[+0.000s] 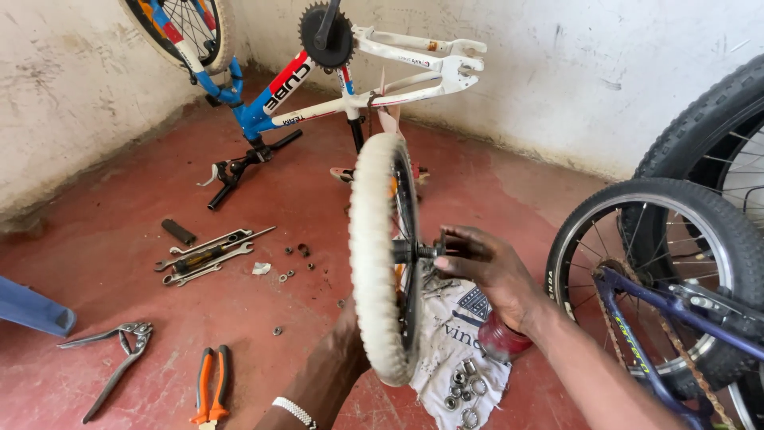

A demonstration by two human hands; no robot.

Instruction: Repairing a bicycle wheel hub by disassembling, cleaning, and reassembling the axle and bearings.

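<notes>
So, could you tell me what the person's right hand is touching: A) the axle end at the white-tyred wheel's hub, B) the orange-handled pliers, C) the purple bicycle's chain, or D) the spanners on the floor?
A: the right hand has its fingers at the axle end of the upright white-tyred wheel, while the orange-handled pliers and spanners lie untouched on the floor.

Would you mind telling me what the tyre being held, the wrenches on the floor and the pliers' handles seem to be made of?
The tyre looks like off-white rubber, matt and grimy, with fine tread. The wrenches appear to be bare steel: grey with a dull shine. The pliers seem to have orange and black plastic or rubber grips over metal; the exact grip material cannot be told.
</notes>
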